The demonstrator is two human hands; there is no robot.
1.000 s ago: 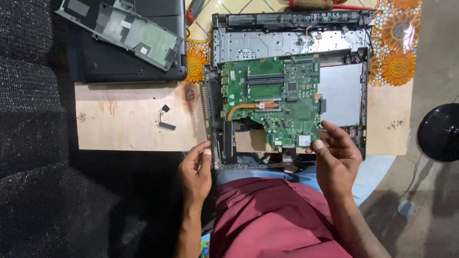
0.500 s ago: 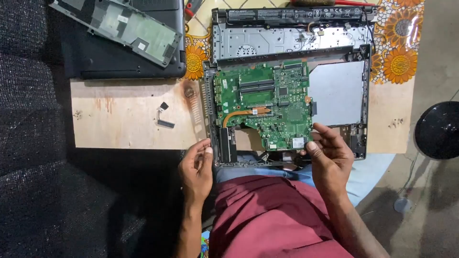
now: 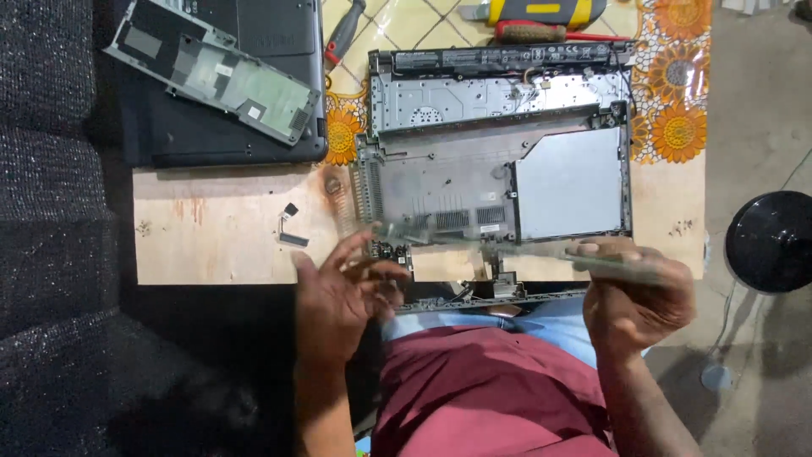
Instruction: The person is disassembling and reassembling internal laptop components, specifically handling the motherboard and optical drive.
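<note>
The circuit board (image 3: 507, 245) was out of the laptop chassis (image 3: 499, 178) and seen edge-on, motion-blurred, level above the chassis's near edge. The right hand (image 3: 634, 296) was clenched around the board's right end, fingers curled over it. The left hand (image 3: 342, 296) was at the board's left end, fingers spread; blur prevented telling whether it gripped the board or only touched it. The chassis lay open on a wooden board (image 3: 220, 228), its metal tray bare. Small black parts (image 3: 290, 227) lay on the wood to the left. A second laptop (image 3: 228, 85) carrying a loose grey panel (image 3: 216, 72) sat at the far left; a screwdriver (image 3: 342, 34) lay beside it.
</note>
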